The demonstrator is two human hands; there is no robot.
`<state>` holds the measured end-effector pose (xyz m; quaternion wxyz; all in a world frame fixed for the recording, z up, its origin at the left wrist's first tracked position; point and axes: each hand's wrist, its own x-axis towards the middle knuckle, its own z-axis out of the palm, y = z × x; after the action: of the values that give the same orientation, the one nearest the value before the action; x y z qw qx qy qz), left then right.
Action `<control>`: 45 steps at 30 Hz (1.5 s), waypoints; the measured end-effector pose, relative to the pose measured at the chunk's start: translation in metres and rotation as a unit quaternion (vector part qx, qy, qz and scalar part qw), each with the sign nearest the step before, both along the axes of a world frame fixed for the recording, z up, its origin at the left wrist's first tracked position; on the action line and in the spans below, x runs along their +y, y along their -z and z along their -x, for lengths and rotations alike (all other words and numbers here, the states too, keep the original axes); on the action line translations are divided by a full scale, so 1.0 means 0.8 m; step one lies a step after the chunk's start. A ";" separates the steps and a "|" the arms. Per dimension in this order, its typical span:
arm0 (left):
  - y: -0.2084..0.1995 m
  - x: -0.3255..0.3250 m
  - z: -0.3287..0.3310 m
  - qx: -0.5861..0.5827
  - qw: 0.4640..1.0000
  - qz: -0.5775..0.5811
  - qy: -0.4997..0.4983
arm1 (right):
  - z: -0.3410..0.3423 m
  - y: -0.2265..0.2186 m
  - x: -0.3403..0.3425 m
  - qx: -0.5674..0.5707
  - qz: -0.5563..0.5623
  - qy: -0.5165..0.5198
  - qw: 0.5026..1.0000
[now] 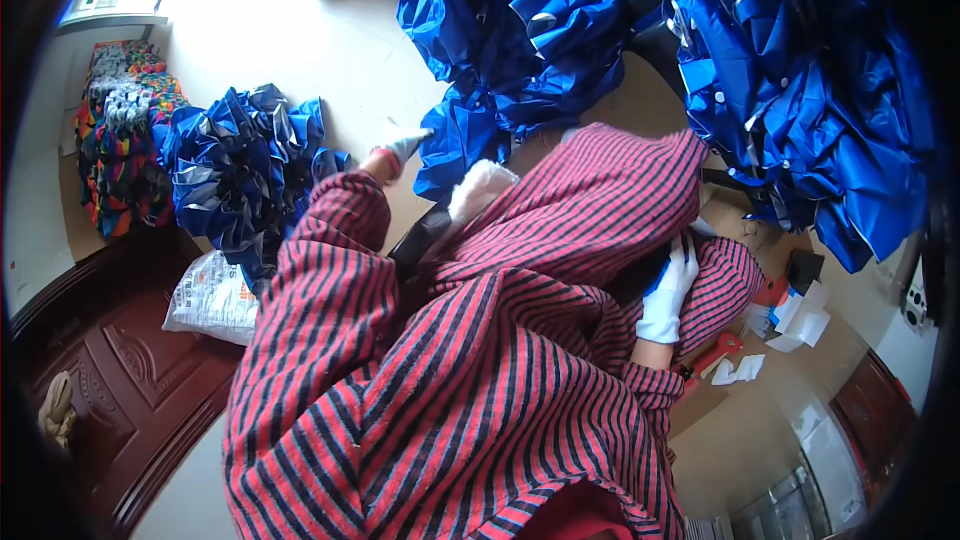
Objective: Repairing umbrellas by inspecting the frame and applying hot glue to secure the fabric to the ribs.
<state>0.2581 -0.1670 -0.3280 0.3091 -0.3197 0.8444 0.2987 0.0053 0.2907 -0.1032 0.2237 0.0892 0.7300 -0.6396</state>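
1. As seen from above, with the red-and-dark striped robe (480, 380) filling the middle as the landmark: far to the robe's left, a stack of multicoloured fabric (120, 140) against the wall.
2. Just left of the robe's shoulder, a heap of blue and silver folded fabric (245, 175), apparently already handled; below it, a white printed bag (213, 298) on the floor, beside a dark wooden door panel (130, 390).
3. Left hand (405, 147), in a white glove, stretched out beyond the robe's upper left sleeve; its fingertips touch the lower edge of the middle blue pile (520, 50). Whether it is clenched on the fabric cannot be told.
4. Above the robe, that middle pile lies loose on the pale floor, seemingly awaiting handling.
5. Right hand (670, 290), also white-gloved, pressed against the robe's right fold, fingers around a small blue piece (657, 275); grip only partly visible.
6. Right of the robe, a large blue heap (800, 110), untouched, and below it a brown surface (800, 360) with white paper scraps (800, 315) and a red tool (715, 350).
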 end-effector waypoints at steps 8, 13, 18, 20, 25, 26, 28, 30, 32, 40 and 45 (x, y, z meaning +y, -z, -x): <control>0.046 0.084 0.018 0.016 0.993 -0.051 0.102 | -0.002 -0.001 -0.014 0.073 -0.046 -0.011 0.996; -0.126 0.033 0.090 0.335 0.936 -0.084 0.070 | 0.003 -0.006 -0.009 0.017 -0.024 0.039 0.999; -0.278 -0.040 0.090 0.438 0.862 -0.033 0.251 | 0.001 -0.007 -0.012 0.001 0.015 0.048 0.999; -0.317 -0.036 0.091 0.429 0.868 -0.033 0.249 | 0.002 -0.002 -0.004 0.071 0.028 -0.035 0.996; -0.434 -0.021 0.113 0.618 0.741 0.009 0.261 | -0.004 -0.003 -0.001 0.195 0.029 -0.050 0.979; -0.475 -0.026 0.120 0.642 0.698 0.060 0.313 | 0.000 -0.005 -0.010 0.101 0.039 0.006 0.994; -0.526 -0.024 0.132 0.598 0.775 -0.189 0.082 | -0.003 -0.013 -0.016 0.179 -0.045 -0.018 0.983; -0.588 -0.021 0.167 0.662 0.682 0.108 0.292 | -0.005 -0.007 -0.014 0.383 -0.119 0.001 0.916; -0.654 -0.050 0.152 0.649 0.724 0.062 0.225 | -0.027 -0.059 -0.041 0.537 -0.140 -0.077 0.828; -0.804 0.096 0.204 0.520 0.714 -0.468 0.020 | -0.058 -0.116 -0.142 0.537 -0.012 -0.141 0.832; -0.808 0.156 0.211 0.566 0.675 -0.455 0.130 | -0.055 -0.161 -0.172 0.033 0.263 -0.269 0.926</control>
<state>0.0894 -0.0419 0.3187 -0.0846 0.2034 0.6506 0.7267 0.0491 0.1528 0.0255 0.3790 -0.1936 0.5391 -0.7269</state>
